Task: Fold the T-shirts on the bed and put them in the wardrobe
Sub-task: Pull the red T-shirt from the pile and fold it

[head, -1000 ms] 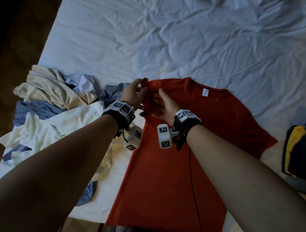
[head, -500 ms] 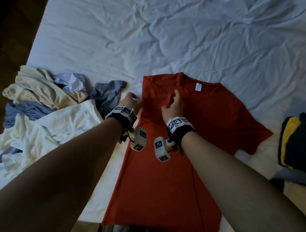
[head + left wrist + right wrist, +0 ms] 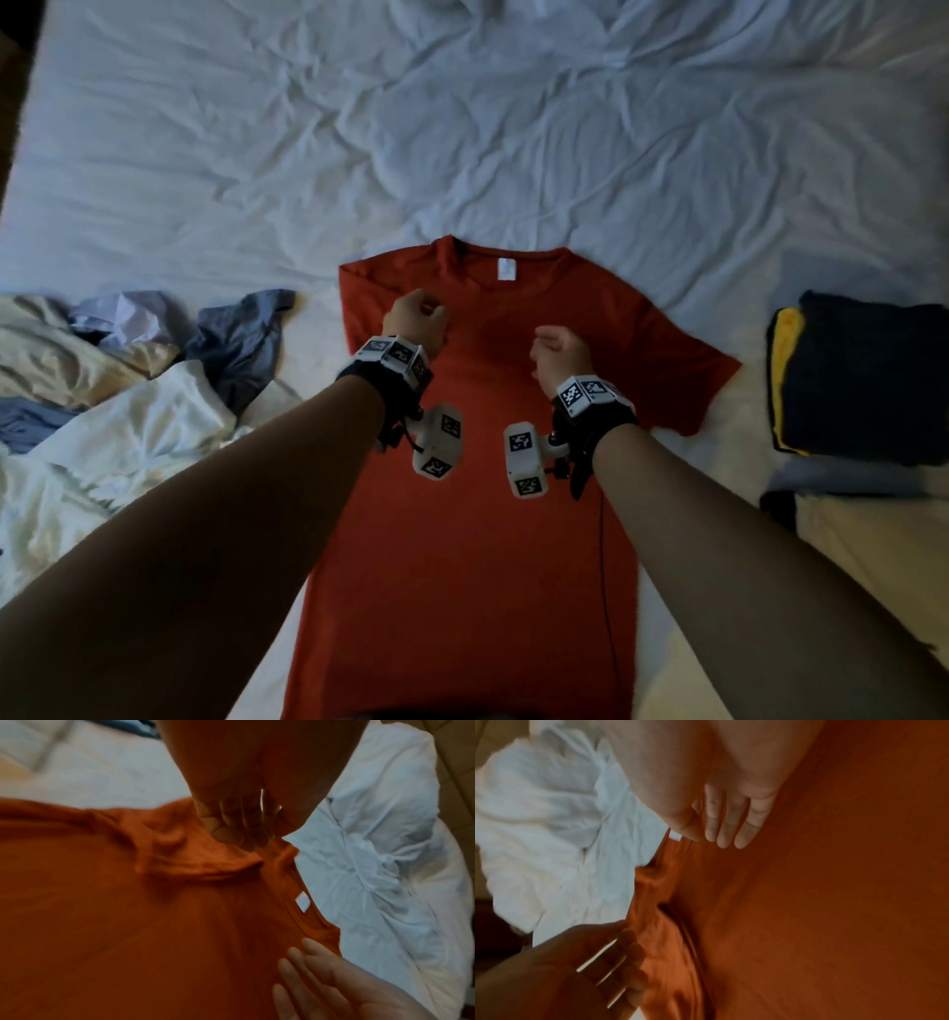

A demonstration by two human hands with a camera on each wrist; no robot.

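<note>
A red T-shirt (image 3: 462, 565) lies flat on the white bed sheet (image 3: 359, 128), collar away from me, white label (image 3: 506, 269) showing. Its left sleeve is folded in over the chest; the right sleeve (image 3: 703, 380) lies spread out. My left hand (image 3: 416, 324) hovers over the folded sleeve near the collar, fingers loosely curled and holding nothing (image 3: 239, 825). My right hand (image 3: 557, 352) is over the chest with straight fingers (image 3: 731, 821), close to the cloth. The shirt's hem runs out of view at the bottom.
A loose heap of cream, white and blue-grey clothes (image 3: 102, 401) lies at the left of the bed. A folded stack of dark and yellow garments (image 3: 868, 380) sits at the right. The sheet beyond the collar is wrinkled.
The left sleeve, held up by both hands a second ago, now lies folded on the shirt. Both hands have let go and drawn back; the right hand has moved right.
</note>
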